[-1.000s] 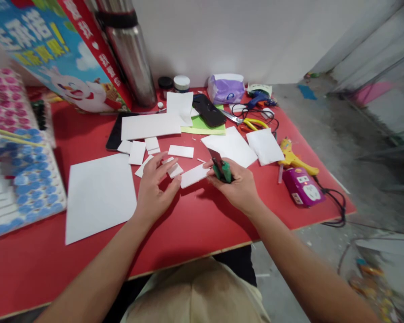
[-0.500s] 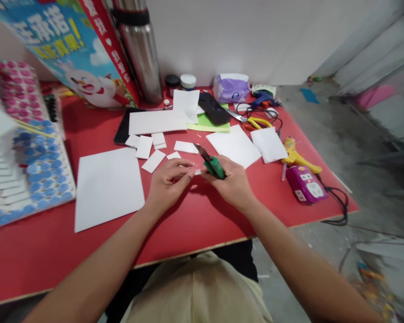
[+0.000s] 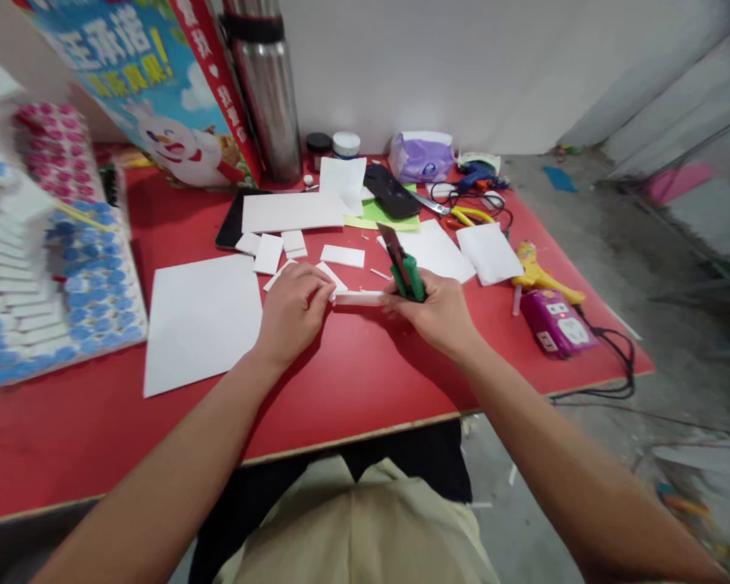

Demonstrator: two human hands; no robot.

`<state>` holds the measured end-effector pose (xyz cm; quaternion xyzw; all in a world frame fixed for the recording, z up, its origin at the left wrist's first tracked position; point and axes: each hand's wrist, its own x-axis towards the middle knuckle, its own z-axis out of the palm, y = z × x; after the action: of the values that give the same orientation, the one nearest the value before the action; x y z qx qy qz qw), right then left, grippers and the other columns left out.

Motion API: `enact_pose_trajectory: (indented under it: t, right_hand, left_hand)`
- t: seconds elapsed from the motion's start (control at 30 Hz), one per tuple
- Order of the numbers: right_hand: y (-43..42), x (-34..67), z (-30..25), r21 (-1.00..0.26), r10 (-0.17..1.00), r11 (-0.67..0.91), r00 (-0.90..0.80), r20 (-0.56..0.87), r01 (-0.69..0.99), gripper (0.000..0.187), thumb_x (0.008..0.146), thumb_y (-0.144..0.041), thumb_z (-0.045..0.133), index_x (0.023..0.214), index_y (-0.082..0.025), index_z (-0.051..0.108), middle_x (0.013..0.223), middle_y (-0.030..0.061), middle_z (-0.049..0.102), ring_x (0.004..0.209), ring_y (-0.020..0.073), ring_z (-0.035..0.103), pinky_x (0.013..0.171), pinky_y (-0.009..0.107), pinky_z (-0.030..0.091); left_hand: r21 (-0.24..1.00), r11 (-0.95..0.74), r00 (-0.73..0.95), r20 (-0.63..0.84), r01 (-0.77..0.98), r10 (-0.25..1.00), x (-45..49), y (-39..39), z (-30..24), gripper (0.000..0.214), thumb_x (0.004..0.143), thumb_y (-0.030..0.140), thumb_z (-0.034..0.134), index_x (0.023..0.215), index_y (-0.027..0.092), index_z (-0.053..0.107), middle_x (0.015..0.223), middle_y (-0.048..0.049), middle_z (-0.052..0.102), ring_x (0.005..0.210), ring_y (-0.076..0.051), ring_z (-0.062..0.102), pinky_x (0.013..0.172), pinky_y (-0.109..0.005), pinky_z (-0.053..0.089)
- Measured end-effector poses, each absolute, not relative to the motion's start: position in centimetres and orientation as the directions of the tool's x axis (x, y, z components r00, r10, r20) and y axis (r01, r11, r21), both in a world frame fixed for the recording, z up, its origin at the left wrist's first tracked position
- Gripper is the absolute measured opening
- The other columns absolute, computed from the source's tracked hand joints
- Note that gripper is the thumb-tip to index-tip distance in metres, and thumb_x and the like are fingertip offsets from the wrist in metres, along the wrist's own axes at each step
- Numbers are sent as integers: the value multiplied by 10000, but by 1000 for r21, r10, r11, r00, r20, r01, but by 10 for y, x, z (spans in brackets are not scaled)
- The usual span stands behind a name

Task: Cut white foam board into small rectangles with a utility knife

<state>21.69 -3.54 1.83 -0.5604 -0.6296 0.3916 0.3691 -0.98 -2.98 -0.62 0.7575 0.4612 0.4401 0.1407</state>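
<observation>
My left hand pinches one end of a narrow white board strip, held level just above the red table. My right hand is closed around a green utility knife whose dark blade points up and away. Its fingertips also touch the strip's other end. Small white board pieces lie beyond the hands, one partly under the strip. To the left rests a large white sheet.
On the left stands a board structure with blue and pink rolled pieces. Behind are a steel flask, a phone and scissors. A yellow glue gun and purple power socket sit right, with a cable over the edge.
My hands have moved apart, and a longer stretch of the white strip now shows between them. The knife has shifted right with my right hand. The view has turned slightly.
</observation>
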Motion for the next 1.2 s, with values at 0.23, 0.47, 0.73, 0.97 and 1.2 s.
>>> enact_pose_trajectory:
  t: [0.23, 0.47, 0.73, 0.97, 1.2]
  right_hand:
    - [-36, 225, 21, -926, 992, 107, -101, 76, 363, 116, 773, -247, 770, 843, -193, 696, 728, 11, 730, 671, 198, 706, 713, 355, 573]
    - [-31, 220, 17, -877, 951, 307, -151, 269, 369, 55, 801, -218, 769, 836, -214, 727, 944, 34, 737, 890, 220, 705, 886, 388, 554]
    - [-16, 219, 17, -908, 929, 353, -199, 312, 227, 51, 784, -216, 788, 773, -193, 744, 1005, 49, 718, 940, 215, 683, 934, 402, 534]
    - [-1, 203, 17, -966, 953, 245, -204, 224, 85, 157, 746, -285, 853, 812, -197, 741, 854, 22, 729, 803, 196, 714, 822, 373, 592]
    - [-1, 206, 6, -996, 949, 69, -304, 85, -62, 286, 792, -359, 844, 983, -166, 756, 814, 38, 773, 689, 178, 740, 693, 317, 615]
  left_hand:
    - [809, -478, 143, 458, 343, 878, -5, -33, -4, 171, 923, 263, 712, 1077, 193, 740, 1100, -74, 735, 918, -181, 688, 841, -341, 562]
    - [748, -594, 290, 523, 295, 802, -4, -36, -3, 243, 930, 277, 729, 1167, 233, 768, 1203, -96, 751, 1130, -230, 692, 991, -397, 549]
    - [733, -595, 218, 554, 328, 803, -1, -39, 1, 240, 932, 213, 709, 1166, 238, 758, 1289, -107, 714, 1205, -240, 666, 1015, -408, 550]
    - [775, -529, 101, 529, 347, 842, -2, -36, -3, 181, 907, 237, 735, 1084, 227, 769, 1247, -95, 720, 1174, -241, 675, 1041, -424, 537]
    - [995, -96, 120, 95, 5, 988, 3, -39, -2, 210, 862, 356, 796, 1003, 203, 770, 1033, -75, 790, 999, -244, 735, 928, -399, 579]
